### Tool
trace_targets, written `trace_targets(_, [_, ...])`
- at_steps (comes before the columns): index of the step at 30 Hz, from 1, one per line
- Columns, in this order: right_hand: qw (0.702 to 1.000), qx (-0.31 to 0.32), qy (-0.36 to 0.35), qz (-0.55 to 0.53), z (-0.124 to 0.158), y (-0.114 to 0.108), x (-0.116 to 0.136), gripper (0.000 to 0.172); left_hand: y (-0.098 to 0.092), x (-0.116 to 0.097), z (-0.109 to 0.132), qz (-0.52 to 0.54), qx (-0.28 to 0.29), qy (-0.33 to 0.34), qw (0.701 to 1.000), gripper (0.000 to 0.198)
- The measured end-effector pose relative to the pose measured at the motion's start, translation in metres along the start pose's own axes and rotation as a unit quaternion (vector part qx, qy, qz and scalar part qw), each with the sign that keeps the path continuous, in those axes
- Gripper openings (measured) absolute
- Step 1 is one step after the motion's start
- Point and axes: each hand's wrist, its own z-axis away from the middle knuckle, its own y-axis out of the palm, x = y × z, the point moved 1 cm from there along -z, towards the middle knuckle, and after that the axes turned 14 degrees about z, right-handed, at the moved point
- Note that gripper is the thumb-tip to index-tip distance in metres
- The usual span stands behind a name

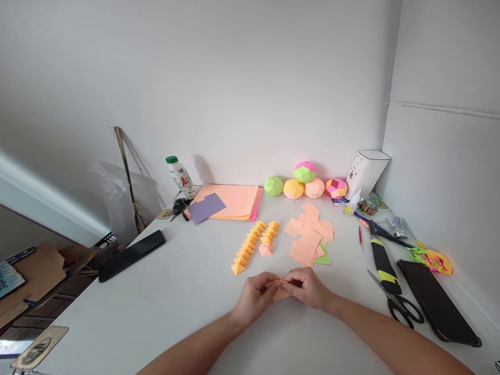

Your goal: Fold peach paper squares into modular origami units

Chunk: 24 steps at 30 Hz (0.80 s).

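Between my two hands is a small peach paper square (281, 295), partly covered by my fingers and raised along its far edge. My left hand (255, 298) pinches its left side. My right hand (308, 288) grips the right side, thumb and fingers together. Just beyond stand two rows of folded paper units: a longer orange row (246, 249) and a shorter row (269, 233) ending in peach pieces (265, 249) at the near end. A loose pile of peach paper squares (308, 237) lies ahead of my right hand, with a green square (323, 256) under it.
Along the wall sit several paper balls (294, 189) and peach sheets (238, 199) with a purple card (206, 208). To the right lie scissors (402, 307), a utility knife (385, 263) and a phone (437, 299). A black flat object (132, 255), keys (179, 207) and a bottle (180, 178) are left.
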Motion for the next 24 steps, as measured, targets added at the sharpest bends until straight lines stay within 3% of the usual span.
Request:
trace_targets(19, [1.000, 0.003, -0.002, -0.002, 0.000, 0.000, -0.001, 0.025, 0.002, -0.011, 0.001, 0.024, 0.032, -0.039, 0.998, 0.019])
trace_targets(24, [1.000, 0.006, -0.015, -0.009, 0.000, 0.000, -0.001, 0.022, 0.004, -0.018, -0.002, -0.003, 0.029, 0.010, 1.000, 0.013])
